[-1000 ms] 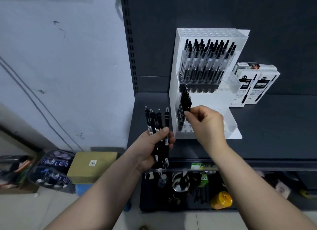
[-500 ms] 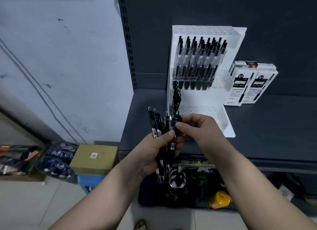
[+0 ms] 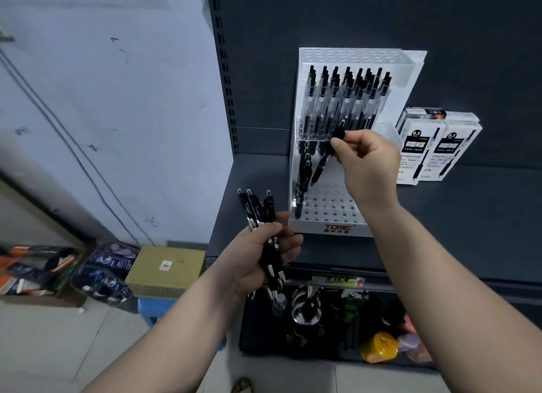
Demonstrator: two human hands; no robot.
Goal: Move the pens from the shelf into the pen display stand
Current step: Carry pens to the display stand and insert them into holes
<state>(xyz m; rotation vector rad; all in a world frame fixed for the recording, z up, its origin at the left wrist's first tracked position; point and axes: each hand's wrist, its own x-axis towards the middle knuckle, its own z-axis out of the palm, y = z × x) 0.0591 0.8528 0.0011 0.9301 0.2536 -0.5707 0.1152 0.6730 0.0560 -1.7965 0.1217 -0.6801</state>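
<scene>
The white perforated plastic pen display stand [image 3: 331, 207], I saw, sat on the dark grey metal shelf [image 3: 440, 231]. The left hand [image 3: 258, 254] gripped a bundle of black click pens [image 3: 264, 213] near its front corner — the right hand [image 3: 366, 160] pinched one black pen [image 3: 319, 169], tilted over the lower tier.

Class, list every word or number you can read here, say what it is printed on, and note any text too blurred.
"TOME": front lip of the pen display stand.
"0.5": left pen box and right pen box.
Unreadable: red characters under "TOME", other box print, cardboard box sticker, green shelf tag.
</scene>
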